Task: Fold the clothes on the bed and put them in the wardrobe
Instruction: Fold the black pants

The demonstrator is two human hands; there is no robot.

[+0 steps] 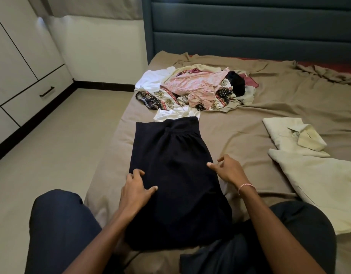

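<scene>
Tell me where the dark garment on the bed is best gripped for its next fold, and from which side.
Probably the two corners of the gathered waistband, at the far end of the dark garment, reaching from the near side. It lies flat, lengthwise away from the person, with the left hand and right hand at its side edges, so each can slide up its edge.

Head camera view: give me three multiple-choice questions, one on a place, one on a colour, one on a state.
1. Where is the pile of clothes?
A. On the floor
B. On the bed, near the headboard
C. In the wardrobe
2. What colour is the garment that the left hand rests on?
A. Pink
B. Cream
C. Dark navy
3. The collared shirt is:
A. Folded
B. Crumpled
C. Hanging
Answers: B, it lies on the sheet; C, it looks nearly black; A, it forms a neat rectangle.
</scene>
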